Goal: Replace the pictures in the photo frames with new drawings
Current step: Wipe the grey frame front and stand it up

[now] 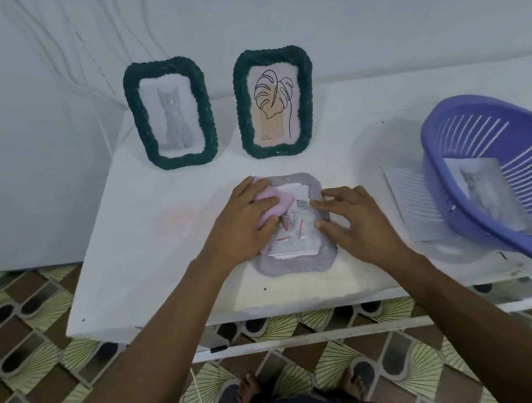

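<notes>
While the grey frame (296,263) lay flat on the white table (149,250), both hands were right on top of it. The left hand (243,218) had its fingers curled over a soft pink piece (274,200) at the frame's far left corner, gripping it. The right hand (355,220) was spread out, fingertips touching the frame's right edge. Its thumb was down on the drawing (293,238), a white sheet with red marks sitting in the frame between the two hands.

Beyond the left hand's fingertips, well apart, two green woven frames stood upright: the cat frame (135,117), and the leaf frame (243,103) just right of it.

Off to the right of the right hand sat a tilted purple basket (436,179). It had a cat picture (479,190) inside and a white sheet (414,208) on the hand's side of it.
</notes>
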Demonstrator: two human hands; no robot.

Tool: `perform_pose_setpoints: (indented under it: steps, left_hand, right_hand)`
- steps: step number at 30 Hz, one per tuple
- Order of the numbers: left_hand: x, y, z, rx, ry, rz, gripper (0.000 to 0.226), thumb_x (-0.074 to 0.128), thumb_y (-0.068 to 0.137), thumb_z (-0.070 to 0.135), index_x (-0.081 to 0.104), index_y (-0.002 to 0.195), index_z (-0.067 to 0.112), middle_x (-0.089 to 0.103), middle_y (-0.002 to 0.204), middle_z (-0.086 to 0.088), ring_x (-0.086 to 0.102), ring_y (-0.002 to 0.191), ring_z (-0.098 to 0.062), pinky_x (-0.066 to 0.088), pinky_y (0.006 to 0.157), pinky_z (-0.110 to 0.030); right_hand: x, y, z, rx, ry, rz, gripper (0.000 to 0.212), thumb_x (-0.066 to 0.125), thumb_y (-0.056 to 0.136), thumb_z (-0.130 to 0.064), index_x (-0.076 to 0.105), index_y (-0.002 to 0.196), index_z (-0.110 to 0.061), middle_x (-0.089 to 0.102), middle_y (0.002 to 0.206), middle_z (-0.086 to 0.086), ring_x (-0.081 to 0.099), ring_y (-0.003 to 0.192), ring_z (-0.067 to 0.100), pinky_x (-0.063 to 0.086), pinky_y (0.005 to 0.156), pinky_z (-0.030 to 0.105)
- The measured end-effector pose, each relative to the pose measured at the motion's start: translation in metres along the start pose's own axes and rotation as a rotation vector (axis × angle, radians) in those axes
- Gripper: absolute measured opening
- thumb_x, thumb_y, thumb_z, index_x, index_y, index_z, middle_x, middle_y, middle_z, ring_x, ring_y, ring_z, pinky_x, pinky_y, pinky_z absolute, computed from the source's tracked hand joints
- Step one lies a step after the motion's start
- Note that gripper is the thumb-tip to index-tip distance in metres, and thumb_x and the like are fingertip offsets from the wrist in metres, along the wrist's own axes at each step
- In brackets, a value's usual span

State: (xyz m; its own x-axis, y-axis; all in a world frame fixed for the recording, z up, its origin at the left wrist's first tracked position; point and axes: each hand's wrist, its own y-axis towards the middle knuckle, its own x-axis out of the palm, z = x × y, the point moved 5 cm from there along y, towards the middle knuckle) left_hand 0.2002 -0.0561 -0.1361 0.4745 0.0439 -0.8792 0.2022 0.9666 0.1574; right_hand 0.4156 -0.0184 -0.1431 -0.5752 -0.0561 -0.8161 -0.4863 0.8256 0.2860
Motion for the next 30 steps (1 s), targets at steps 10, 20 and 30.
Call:
perform_pose_setpoints:
  steps: [10, 20, 30]
  left_hand:
    - [-0.007, -0.062, 0.018, 0.075, -0.007, 0.023, 0.041, 0.046, 0.091, 0.036, 0.064, 0.126, 0.024, 0.045, 0.148, 0.001, 0.027, 0.144, -0.016, 0.029, 0.113, -0.029]
    - [-0.001, -0.023, 0.017, 0.072, 0.043, -0.04, 0.044, 0.046, 0.091, 0.032, 0.063, 0.127, 0.013, 0.044, 0.148, -0.009, 0.029, 0.142, -0.027, 0.03, 0.115, -0.043]
    - [-0.007, -0.027, 0.014, 0.083, 0.096, -0.007, 0.042, 0.046, 0.091, 0.03, 0.065, 0.124, 0.015, 0.051, 0.141, -0.008, 0.036, 0.136, -0.028, 0.038, 0.108, -0.045]
  right_hand:
    - [0.003, -0.001, 0.0, 0.065, -0.019, -0.006, 0.04, 0.068, 0.082, -0.045, 0.068, 0.119, -0.028, 0.052, 0.142, -0.002, 0.043, 0.13, 0.022, 0.033, 0.096, 0.041]
    - [0.004, 0.0, 0.002, 0.075, -0.032, -0.012, 0.039, 0.072, 0.082, -0.042, 0.068, 0.12, -0.03, 0.052, 0.143, -0.004, 0.045, 0.128, 0.02, 0.028, 0.093, 0.034]
    - [0.005, -0.001, 0.003, 0.072, -0.012, -0.01, 0.042, 0.061, 0.082, -0.05, 0.067, 0.12, -0.033, 0.052, 0.142, -0.006, 0.044, 0.128, 0.017, 0.032, 0.093, 0.037]
